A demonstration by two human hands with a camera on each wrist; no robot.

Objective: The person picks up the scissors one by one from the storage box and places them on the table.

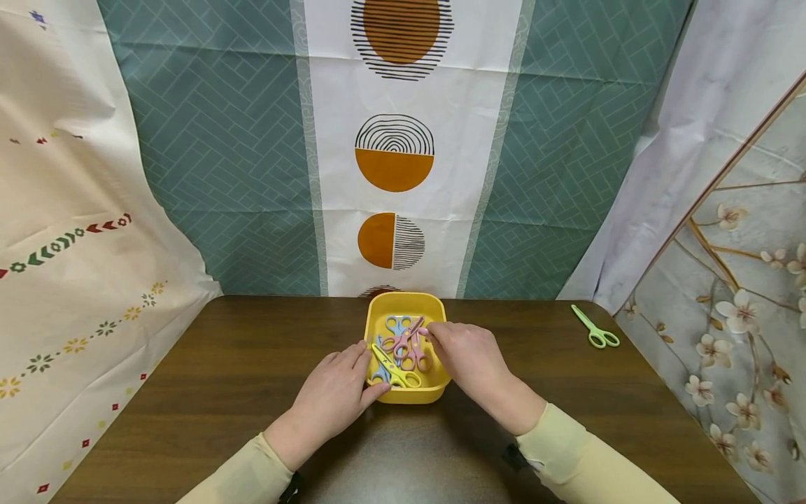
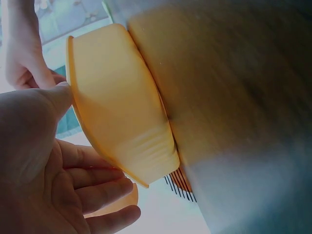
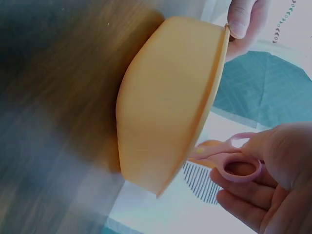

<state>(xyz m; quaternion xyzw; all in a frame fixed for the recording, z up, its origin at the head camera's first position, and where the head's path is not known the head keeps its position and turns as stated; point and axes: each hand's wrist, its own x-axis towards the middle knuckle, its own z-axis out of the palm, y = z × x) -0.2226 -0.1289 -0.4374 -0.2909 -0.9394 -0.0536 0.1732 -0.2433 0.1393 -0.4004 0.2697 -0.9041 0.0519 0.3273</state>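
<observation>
The right hand (image 1: 469,353) grasped a pink pair of scissors (image 3: 220,158) by its handle, at the right side of the yellow bin (image 1: 413,397). In the right wrist view, the handle loops stood above the rim, and the other end went down out of sight behind the bin's wall. The left hand (image 1: 336,381) was not clenched: its thumb touched the rim at the near left corner, and its loosely extended fingers lay along the left side.

The bin sat upright on a dark wooden table (image 1: 252,346), between the 2 hands. Inside it, yellow scissors (image 1: 393,367) lay slantwise on top, their loops toward the near side. Beside them, 2 pairs of pink scissors (image 1: 403,341) overlapped, with blue scissors (image 1: 398,322) partly hidden among the pile.

Well apart, near the table's far right corner, lay 1 pair of green scissors (image 1: 592,325). Behind the table hung a teal and white curtain (image 1: 239,140) printed with orange and black circles. Floral fabric (image 1: 730,350) covered the right side, and patterned cream cloth (image 1: 82,294) the left.
</observation>
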